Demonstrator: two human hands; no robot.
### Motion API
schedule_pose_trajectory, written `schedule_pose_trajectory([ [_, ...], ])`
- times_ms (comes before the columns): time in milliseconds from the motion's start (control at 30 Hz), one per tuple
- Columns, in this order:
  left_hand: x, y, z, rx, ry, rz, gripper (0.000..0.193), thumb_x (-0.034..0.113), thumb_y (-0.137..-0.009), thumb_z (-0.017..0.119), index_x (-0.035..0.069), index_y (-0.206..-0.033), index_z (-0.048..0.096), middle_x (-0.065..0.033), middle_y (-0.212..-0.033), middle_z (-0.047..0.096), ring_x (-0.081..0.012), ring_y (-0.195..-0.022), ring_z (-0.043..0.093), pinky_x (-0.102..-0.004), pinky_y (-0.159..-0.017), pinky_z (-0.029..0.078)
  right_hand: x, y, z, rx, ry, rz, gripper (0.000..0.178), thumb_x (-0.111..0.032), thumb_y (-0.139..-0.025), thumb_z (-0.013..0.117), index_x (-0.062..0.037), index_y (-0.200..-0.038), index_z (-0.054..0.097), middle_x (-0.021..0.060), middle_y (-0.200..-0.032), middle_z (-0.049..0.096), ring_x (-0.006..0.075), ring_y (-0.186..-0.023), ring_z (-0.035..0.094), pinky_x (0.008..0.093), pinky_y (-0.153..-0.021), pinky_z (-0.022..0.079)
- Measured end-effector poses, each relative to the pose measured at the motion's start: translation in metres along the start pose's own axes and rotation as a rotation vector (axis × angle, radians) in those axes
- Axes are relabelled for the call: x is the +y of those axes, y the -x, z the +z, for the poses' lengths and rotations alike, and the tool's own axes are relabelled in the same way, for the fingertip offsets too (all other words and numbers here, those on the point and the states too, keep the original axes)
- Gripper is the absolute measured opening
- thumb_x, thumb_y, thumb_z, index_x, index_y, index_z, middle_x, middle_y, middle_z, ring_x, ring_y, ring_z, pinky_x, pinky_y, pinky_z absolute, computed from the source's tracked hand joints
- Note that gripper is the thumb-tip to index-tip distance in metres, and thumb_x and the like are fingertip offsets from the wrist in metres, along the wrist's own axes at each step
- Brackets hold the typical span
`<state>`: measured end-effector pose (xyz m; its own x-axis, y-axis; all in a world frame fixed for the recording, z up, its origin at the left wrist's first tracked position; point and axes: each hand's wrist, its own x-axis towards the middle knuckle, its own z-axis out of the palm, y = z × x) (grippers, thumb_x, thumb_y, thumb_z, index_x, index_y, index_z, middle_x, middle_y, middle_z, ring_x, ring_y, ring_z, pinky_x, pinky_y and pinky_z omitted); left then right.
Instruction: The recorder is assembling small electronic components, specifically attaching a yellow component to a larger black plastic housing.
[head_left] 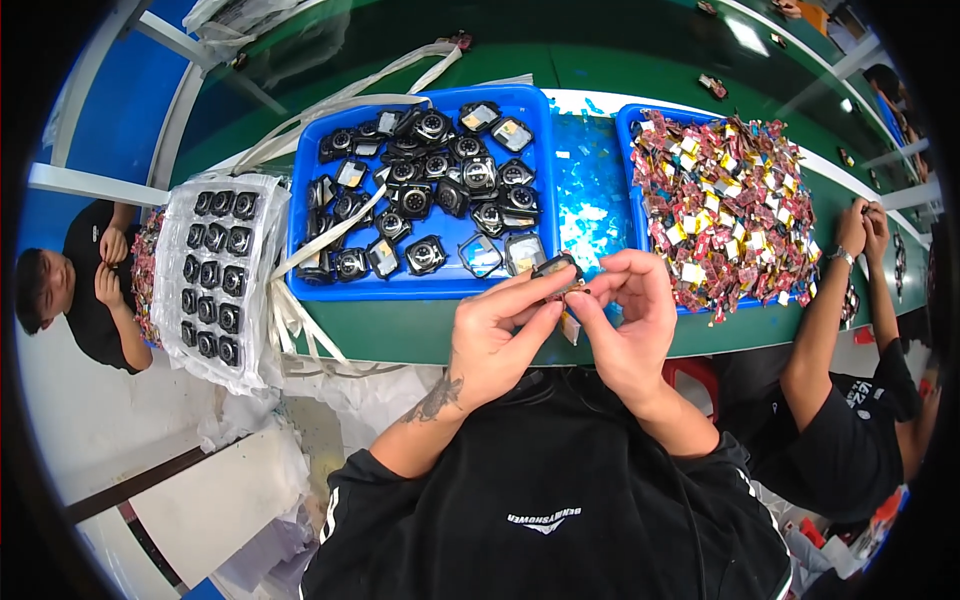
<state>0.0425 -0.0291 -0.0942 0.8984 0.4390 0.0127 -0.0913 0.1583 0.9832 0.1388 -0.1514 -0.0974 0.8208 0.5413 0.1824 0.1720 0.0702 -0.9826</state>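
Note:
My left hand (pixel 497 328) grips a black smartwatch case (pixel 553 265) between thumb and fingers, above the front edge of the green bench. My right hand (pixel 630 325) meets it there, thumb and forefinger pinched at the case's near side. A small flat whitish part (pixel 570 328) hangs below the fingertips, seemingly joined to the case. What exactly the right fingertips pinch is hidden. Just beyond my hands, a blue tray (pixel 420 292) holds many black watch cases, some showing round sensor backs, others screens or open frames.
To the right, a second blue tray (pixel 623 130) is heaped with small red circuit pieces (pixel 720 210). Blue film scraps (pixel 590 215) lie between the trays. At left, a clear plastic tray (pixel 250 295) carries rows of watch cases, beside white straps (pixel 305 325). Co-workers sit on both sides.

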Motion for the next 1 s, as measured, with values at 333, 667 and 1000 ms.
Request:
schedule_pose_trajectory([
  [333, -0.002, -0.003, 0.008, 0.027, 0.150, -0.009, 0.050, -0.007, -0.095, 0.051, -0.001, -0.143, 0.042, -0.0157, -0.126, 0.061, -0.0165, -0.113, 0.061, -0.0281, -0.095, 0.049, -0.009, -0.018, -0.004, -0.187, -0.027, 0.156, 0.043, 0.005, -0.083, 0.069, -0.0021, -0.120, 0.050, 0.0033, -0.098, 0.059, 0.0086, -0.087, 0.058, 0.0259, -0.078, 0.051],
  [667, 0.025, -0.007, -0.119, 0.469, -1.298, 0.114, 0.024, 0.013, -0.083, 0.071, 0.003, -0.105, 0.068, -0.0145, -0.097, 0.067, -0.0280, -0.079, 0.064, -0.0365, -0.075, 0.051, 0.009, -0.221, -0.038, -0.349, 0.558, -0.036, 0.042, -0.012, -0.084, 0.071, -0.0005, -0.119, 0.050, 0.0085, -0.073, 0.064, 0.0149, -0.075, 0.064, 0.0296, -0.066, 0.049],
  [1000, 0.013, -0.009, -0.131, 0.470, -1.151, 0.148, 0.022, 0.006, -0.070, 0.078, 0.002, -0.082, 0.059, -0.0106, -0.091, 0.066, -0.0331, -0.089, 0.059, -0.0419, -0.082, 0.047, 0.073, -0.315, -0.057, -0.109, 1.025, 0.061, 0.051, -0.025, -0.066, 0.086, -0.0033, -0.108, 0.066, 0.0162, -0.103, 0.068, 0.0305, -0.099, 0.066, 0.0371, -0.085, 0.052],
])
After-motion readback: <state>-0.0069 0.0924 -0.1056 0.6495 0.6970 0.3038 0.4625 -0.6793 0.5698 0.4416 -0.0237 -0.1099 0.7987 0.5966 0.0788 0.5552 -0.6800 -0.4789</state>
